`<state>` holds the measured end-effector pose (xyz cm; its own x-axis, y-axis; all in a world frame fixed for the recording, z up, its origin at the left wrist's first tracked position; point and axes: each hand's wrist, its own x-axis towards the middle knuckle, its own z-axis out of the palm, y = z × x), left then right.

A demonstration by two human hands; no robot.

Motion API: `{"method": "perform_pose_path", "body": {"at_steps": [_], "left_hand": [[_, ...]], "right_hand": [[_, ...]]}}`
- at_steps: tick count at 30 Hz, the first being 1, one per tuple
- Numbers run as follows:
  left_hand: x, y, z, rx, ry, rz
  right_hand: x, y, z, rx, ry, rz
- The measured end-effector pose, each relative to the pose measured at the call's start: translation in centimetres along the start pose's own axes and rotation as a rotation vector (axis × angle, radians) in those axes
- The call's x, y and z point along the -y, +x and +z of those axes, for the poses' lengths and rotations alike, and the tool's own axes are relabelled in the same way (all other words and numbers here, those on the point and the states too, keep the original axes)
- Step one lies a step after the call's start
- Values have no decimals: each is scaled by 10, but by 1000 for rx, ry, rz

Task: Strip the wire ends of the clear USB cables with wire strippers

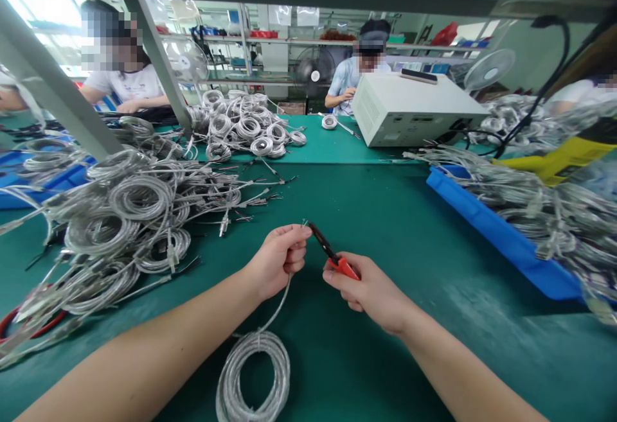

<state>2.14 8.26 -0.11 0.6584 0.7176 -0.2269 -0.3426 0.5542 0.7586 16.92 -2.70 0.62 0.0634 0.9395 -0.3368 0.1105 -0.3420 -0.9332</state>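
My left hand (pixel 282 258) is closed in a pinch around the end of a clear-jacketed cable, with thin wire ends showing past the fingertips. From that hand the cable runs down to its coil (pixel 253 377), which rests on the green mat in front of me. My right hand (pixel 369 287) grips red-handled pliers (pixel 343 268); their exact kind is too small to make out. The dark jaws point up and left, with their tip close to the wire ends at my left fingertips. Whether the jaws touch the wires, I cannot tell.
A big heap of coiled cables (pixel 139 197) covers the left side. More coils (pixel 245 123) lie at the back. On the right is a blue tray (pixel 506 236) full of cables, beside a yellow tool (pixel 563 158). A white instrument box (pixel 414 110) stands behind. Several people sit around.
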Motion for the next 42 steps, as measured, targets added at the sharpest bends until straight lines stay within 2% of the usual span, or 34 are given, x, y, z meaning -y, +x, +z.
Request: {"method": "perform_pose_path", "body": {"at_steps": [6, 14, 18, 24, 39, 42], "left_hand": [[0, -1, 2, -39, 1, 2], [1, 0, 0, -13, -4, 20], [3, 1, 0, 3, -5, 46], [4, 2, -1, -6, 20, 68], [7, 3, -4, -3, 62, 55], [8, 4, -4, -6, 64, 56]], "right_hand": [[1, 2, -5, -15, 331, 40], [4, 1, -16, 59, 412, 74], [4, -1, -15, 114, 413, 125], [3, -1, -15, 128, 374, 162], [5, -1, -13, 168, 301, 167], [7, -2, -14, 150, 202, 132]]}}
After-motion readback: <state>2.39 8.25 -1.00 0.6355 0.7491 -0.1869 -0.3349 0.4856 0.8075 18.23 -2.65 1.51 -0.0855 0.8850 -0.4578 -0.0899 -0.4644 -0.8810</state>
